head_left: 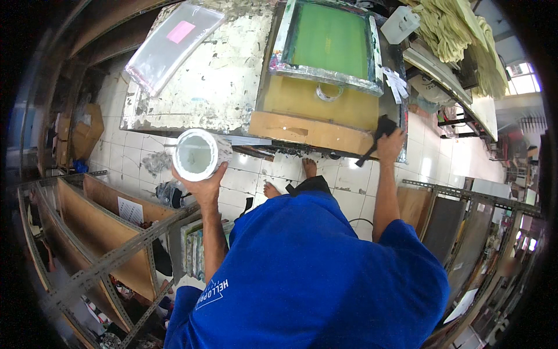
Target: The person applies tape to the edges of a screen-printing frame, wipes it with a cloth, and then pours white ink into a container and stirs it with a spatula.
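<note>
My left hand is wrapped round the lower side of a white plastic tub, its open mouth turned up. A pale coating covers the tub's rim and inside. At the table's front right corner, my right hand is closed on a dark, black piece whose exact kind I cannot make out; part of it hangs over the front edge. Beyond that hand lies a screen printing frame with green mesh. A tape roll rests on the yellowish board in front of the frame.
Clear plastic bags with a pink label lie on the worn white tabletop. White strips and a white plastic container are at the right. Metal racks with boards stand close on both sides. Yellowish cloth is piled at the far right.
</note>
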Demonstrator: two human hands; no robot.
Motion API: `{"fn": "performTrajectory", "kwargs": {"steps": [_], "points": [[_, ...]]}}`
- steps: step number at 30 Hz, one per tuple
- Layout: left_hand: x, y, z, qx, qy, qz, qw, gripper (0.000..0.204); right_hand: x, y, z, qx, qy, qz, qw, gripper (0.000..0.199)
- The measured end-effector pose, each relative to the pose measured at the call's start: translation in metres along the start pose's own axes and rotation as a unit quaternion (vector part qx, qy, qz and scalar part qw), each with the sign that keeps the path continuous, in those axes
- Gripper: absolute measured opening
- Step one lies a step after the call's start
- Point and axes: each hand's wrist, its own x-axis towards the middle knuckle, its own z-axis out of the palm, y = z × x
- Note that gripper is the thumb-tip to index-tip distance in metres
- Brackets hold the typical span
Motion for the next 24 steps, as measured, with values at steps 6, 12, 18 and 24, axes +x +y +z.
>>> {"fn": "performTrajectory", "kwargs": {"steps": [6, 12, 18, 24], "points": [[0.012, 0.016, 0.049, -0.072, -0.064, 0.042, 0.994, 0.127, 0.039, 0.007, -0.019, -0.050, -0.145, 0.091, 0.984, 0.077], [0.009, 0.041, 0.092, -0.078, -0.140, 0.104, 0.982, 0.124, 0.027, -0.088, -0.084, 0.077, -0.057, -0.089, 0.991, 0.074], [0.006, 0.057, 0.124, -0.038, -0.151, 0.224, 0.962, 0.110, -0.018, -0.237, -0.180, 0.457, -0.254, -0.323, 0.789, 0.065], [0.005, 0.071, 0.130, 0.004, -0.155, 0.272, 0.950, 0.106, -0.026, -0.262, -0.142, 0.484, -0.231, -0.387, 0.750, 0.029]]}}
